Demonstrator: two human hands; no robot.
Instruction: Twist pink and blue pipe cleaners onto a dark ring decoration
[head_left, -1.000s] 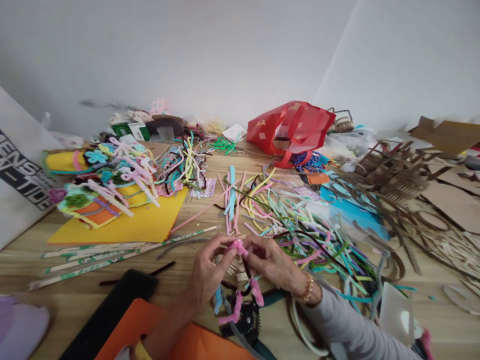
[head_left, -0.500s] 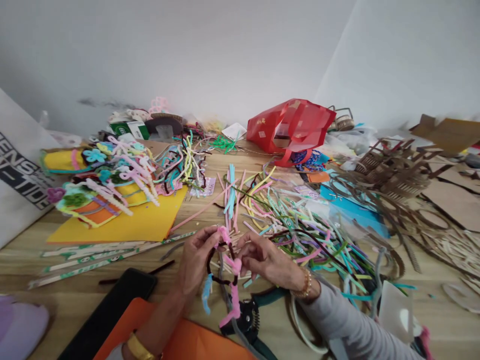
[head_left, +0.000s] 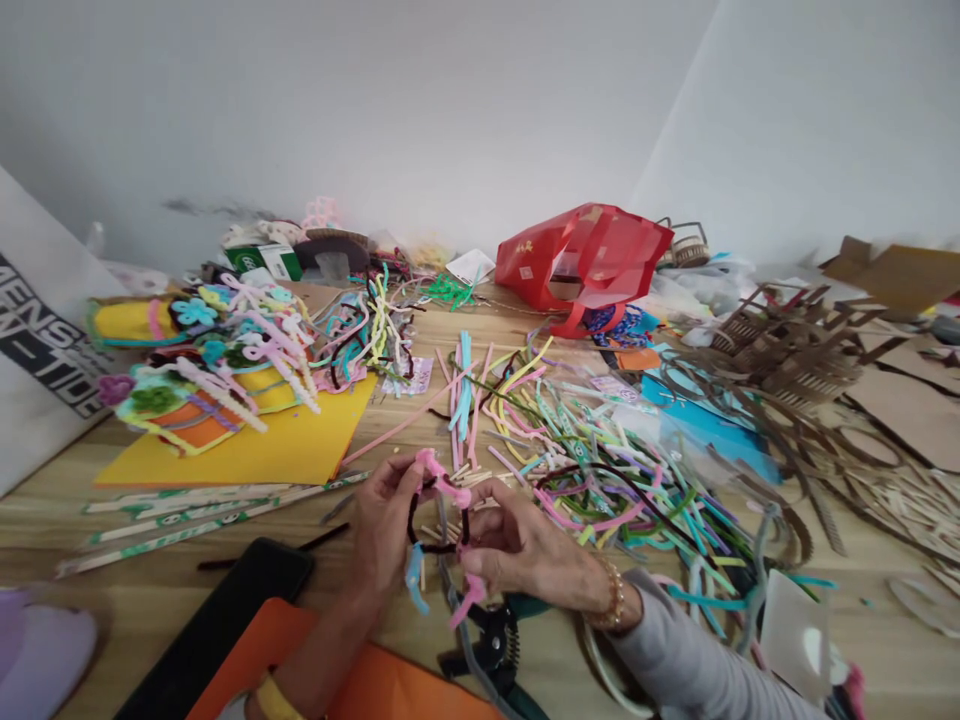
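Note:
Between my hands is a ring of bent pipe cleaners (head_left: 433, 548), dark brown with pink twists along the top and right and a light blue tail hanging at the lower left. My left hand (head_left: 384, 520) pinches its upper left side by the pink part. With thumb and fingers closed, my right hand (head_left: 517, 545) grips the right side, where a pink end sticks out below. Under the ring lie a grey pipe cleaner (head_left: 469, 640) and pliers (head_left: 495, 635) with a black head and dark green handles.
Loose pipe cleaners (head_left: 630, 480) spread over the right of the table. Finished-looking fuzzy flower pieces (head_left: 195, 400) lie on yellow sheets (head_left: 330, 440) at left. A black phone-like slab (head_left: 225, 620) and orange paper (head_left: 405, 685) sit in front. A red bag (head_left: 532, 260) stands behind.
My right hand has moved down and slightly left, from beside the ring's right side to gripping its lower right pink part. The ring has shifted a little left.

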